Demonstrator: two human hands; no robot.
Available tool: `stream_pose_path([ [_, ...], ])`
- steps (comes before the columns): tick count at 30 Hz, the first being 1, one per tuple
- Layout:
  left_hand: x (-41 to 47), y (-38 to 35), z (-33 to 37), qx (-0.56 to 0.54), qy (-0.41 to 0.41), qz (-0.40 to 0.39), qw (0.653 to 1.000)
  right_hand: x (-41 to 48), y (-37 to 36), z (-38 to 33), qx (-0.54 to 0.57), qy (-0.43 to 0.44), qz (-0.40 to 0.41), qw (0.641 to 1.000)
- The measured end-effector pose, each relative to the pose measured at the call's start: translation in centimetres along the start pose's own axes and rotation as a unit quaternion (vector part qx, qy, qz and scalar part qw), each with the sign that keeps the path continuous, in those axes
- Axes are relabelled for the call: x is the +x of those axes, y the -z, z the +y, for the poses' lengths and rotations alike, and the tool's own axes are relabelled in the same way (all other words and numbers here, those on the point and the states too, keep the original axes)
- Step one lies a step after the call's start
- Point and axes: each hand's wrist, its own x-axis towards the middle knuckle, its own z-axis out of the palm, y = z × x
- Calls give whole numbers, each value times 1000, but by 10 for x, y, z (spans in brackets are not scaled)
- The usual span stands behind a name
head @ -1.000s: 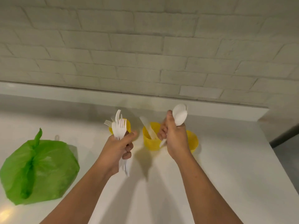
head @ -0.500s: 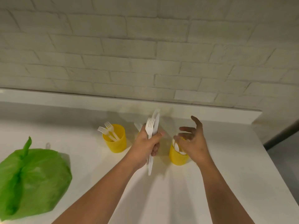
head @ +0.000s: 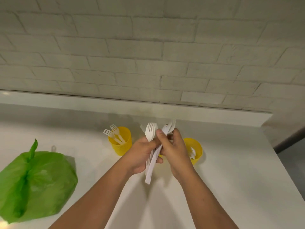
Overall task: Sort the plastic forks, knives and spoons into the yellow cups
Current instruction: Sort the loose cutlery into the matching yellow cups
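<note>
Both curled: left hand [head: 141,154] grips the cutlery bundle [head: 149,171], right hand [head: 176,151] pinches its top.

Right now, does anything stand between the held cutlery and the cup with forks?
Nothing visible. The cutlery bundle in the left hand is beside the fork cup, only bare counter between; the right hand grips its far side.

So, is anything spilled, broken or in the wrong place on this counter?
Nothing stands out. Two forks stand tines up in the left yellow cup, spoons sit in the right yellow cup, and the left hand and right hand hold the bundle of white cutlery.
</note>
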Motion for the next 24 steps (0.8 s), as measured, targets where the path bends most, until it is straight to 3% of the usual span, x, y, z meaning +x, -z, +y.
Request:
stream_pose_path([
  [3, -1, 10, -1, 0, -7, -8, 1000, 9, 1, -15, 14, 21, 55, 998],
  [5, -2, 16, -1, 28, -8, -12, 1000, 22, 10, -20, -134, 118, 134, 975],
  [7, -2, 21, 0, 56, -1, -23, 998, 34, 18, -30, -268, 189, 49, 943],
  [10, -3, 22, 3, 109, 4, -37, 993, 41, 23, -54, -322, 113, -137, 930],
  [13, -1, 22, 6, 128, 1, -45, 991, 46, 25, -68, -333, 102, -164, 923],
  [15, -1, 23, 7, 136, 5, -46, 990, 48, 24, -69, -296, 98, -161, 936],
  [19, -2, 25, 3, 155, 17, -49, 986, 53, 30, -69, -83, 102, -49, 990],
  [22, -4, 26, 1, 162, 20, -54, 985, 54, 44, -76, 63, 132, 20, 989],
  [24, -3, 27, 0, 158, 24, -41, 986, 51, 63, -86, 156, 168, 90, 969],
])
